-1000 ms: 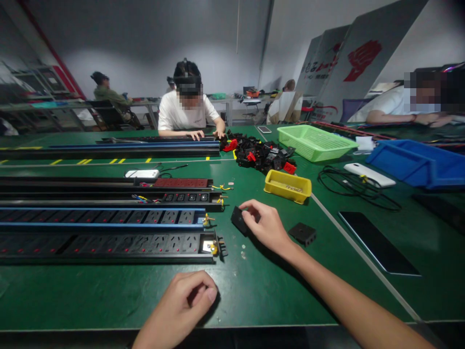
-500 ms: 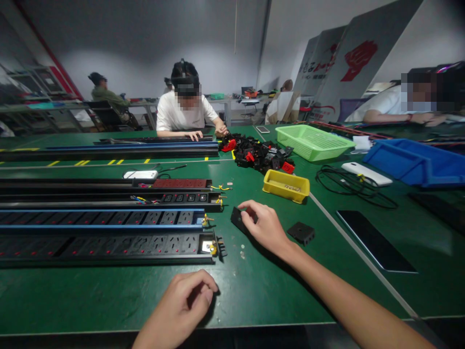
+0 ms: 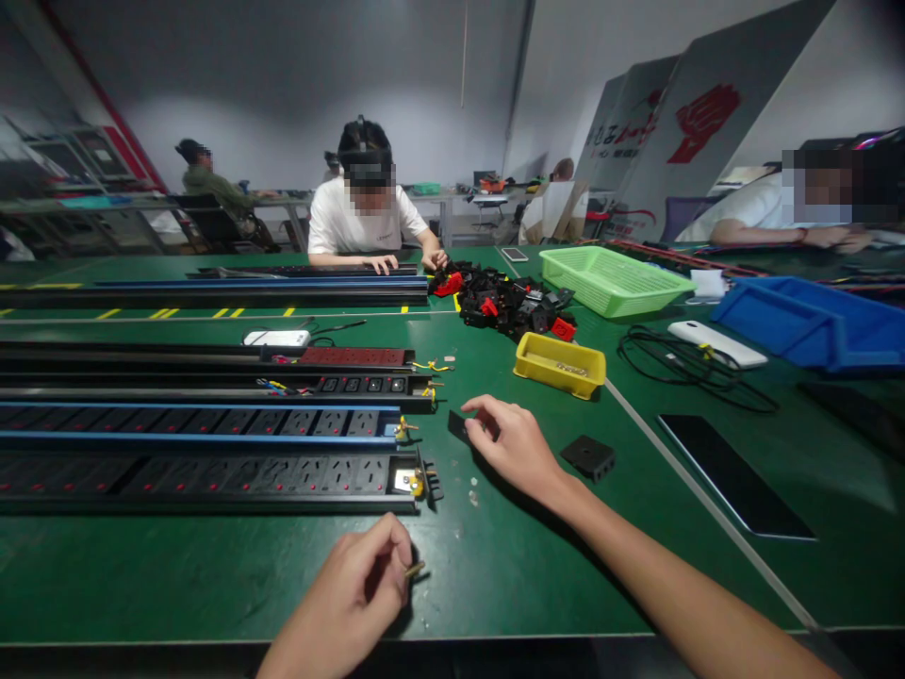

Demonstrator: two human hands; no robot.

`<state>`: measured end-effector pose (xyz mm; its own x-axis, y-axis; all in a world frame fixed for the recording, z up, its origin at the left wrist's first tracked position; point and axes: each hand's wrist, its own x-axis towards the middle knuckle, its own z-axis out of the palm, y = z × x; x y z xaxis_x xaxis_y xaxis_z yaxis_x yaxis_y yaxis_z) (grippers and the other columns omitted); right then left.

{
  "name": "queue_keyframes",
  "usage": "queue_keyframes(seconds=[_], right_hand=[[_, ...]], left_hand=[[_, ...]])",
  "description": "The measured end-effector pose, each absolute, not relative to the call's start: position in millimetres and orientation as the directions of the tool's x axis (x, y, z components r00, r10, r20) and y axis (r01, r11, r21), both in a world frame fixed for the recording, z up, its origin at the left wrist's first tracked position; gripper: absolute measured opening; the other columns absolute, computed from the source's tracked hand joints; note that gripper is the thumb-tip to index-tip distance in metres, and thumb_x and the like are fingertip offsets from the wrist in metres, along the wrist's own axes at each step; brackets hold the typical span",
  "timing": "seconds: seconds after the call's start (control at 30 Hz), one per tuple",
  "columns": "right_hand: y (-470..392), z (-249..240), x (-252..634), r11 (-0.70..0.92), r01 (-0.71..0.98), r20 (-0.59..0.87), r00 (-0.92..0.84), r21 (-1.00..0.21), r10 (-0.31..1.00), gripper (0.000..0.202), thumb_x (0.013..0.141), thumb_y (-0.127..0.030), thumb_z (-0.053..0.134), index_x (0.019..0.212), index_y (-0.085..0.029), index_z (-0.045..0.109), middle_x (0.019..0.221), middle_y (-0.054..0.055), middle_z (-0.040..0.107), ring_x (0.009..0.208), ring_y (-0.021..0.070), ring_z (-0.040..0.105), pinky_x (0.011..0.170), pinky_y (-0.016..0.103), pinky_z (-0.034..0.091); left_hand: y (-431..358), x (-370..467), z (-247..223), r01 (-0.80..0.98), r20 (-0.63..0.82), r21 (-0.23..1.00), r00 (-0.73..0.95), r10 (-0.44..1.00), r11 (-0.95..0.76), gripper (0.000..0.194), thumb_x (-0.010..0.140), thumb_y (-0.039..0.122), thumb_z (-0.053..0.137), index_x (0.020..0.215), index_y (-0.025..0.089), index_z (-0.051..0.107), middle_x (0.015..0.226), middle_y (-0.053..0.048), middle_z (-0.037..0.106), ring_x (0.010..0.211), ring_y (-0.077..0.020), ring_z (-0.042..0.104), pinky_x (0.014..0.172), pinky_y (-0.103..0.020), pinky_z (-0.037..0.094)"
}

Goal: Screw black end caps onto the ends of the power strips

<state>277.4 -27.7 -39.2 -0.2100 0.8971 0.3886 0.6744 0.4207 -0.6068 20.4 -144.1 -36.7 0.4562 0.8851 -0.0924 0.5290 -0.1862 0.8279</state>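
Left hand (image 3: 364,580): narrow thumb-index pinch on a small brass-coloured pin (image 3: 414,570), poking out toward its 3 o'clock. Right hand (image 3: 513,443): thumb and fingers nearly closed, holding black part (image 3: 459,426) at its 10. Black block (image 3: 588,457) sits at right hand's 3, beside the wrist; yellow bin (image 3: 550,377) at 1. Nearest socket strip (image 3: 261,476) ends at 8. Green tabletop (image 3: 487,575) spans between hands, front edge at left hand's 6.
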Motion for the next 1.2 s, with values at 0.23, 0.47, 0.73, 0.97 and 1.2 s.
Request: queue_keyframes(seconds=[0.23, 0.47, 0.73, 0.97, 1.2], right_hand=[[-27.2, -37.5, 277.5, 0.414, 0.687, 0.36, -0.231, -0.598, 0.904, 0.014, 0.095, -0.025, 0.058, 0.099, -0.023, 0.071, 0.082, 0.0, 0.072, 0.074, 0.0176, 0.064, 0.074, 0.03, 0.041], [-23.6, -38.0, 281.3, 0.412, 0.781, 0.355, -0.261, -0.469, 0.898, 0.018, 0.101, -0.031, 0.056, 0.099, -0.022, 0.071, 0.08, 0.001, 0.071, 0.076, 0.0186, 0.064, 0.074, 0.03, 0.036], [-24.2, -34.4, 284.1, 0.453, 0.818, 0.267, -0.376, -0.355, 0.887, 0.025, 0.093, -0.039, 0.069, 0.112, -0.023, 0.069, 0.077, -0.001, 0.069, 0.078, 0.0189, 0.06, 0.072, 0.03, 0.029], [-22.7, -34.5, 286.7, 0.463, 0.842, 0.217, -0.414, -0.279, 0.884, 0.012, 0.093, -0.032, 0.069, 0.096, -0.021, 0.071, 0.086, 0.003, 0.071, 0.087, 0.0204, 0.057, 0.075, 0.032, 0.029], [-18.9, -38.8, 291.2, 0.535, 0.802, 0.185, -0.502, -0.267, 0.845, 0.026, 0.093, -0.046, 0.073, 0.1, -0.021, 0.071, 0.092, 0.004, 0.073, 0.089, 0.021, 0.057, 0.076, 0.033, 0.03]], left_hand=[[-145.1, 19.8, -36.0, 0.532, -0.083, 0.824, 0.455, 0.887, -0.196, 0.027, 0.102, 0.039, 0.042, 0.085, 0.02, 0.052, 0.075, 0.0, 0.058, 0.07, -0.0151, 0.053, 0.066, -0.026, 0.037], [-143.9, 21.0, -34.2, 0.539, -0.086, 0.82, 0.449, 0.889, -0.193, 0.025, 0.101, 0.037, 0.044, 0.085, 0.02, 0.052, 0.076, 0.0, 0.059, 0.071, -0.0153, 0.053, 0.067, -0.026, 0.036], [-144.1, 21.6, -33.1, 0.54, -0.09, 0.82, 0.45, 0.888, -0.19, 0.022, 0.1, 0.036, 0.045, 0.086, 0.02, 0.052, 0.075, 0.0, 0.059, 0.071, -0.0154, 0.053, 0.067, -0.027, 0.036], [-144.1, 19.9, -36.3, 0.536, -0.077, 0.82, 0.451, 0.889, -0.201, 0.022, 0.101, 0.036, 0.045, 0.087, 0.021, 0.053, 0.076, 0.001, 0.059, 0.071, -0.0151, 0.054, 0.067, -0.027, 0.037], [-144.5, 19.0, -38.6, 0.55, -0.074, 0.807, 0.457, 0.886, -0.217, 0.025, 0.102, 0.039, 0.043, 0.087, 0.021, 0.053, 0.076, 0.001, 0.057, 0.072, -0.0151, 0.053, 0.067, -0.026, 0.036]])
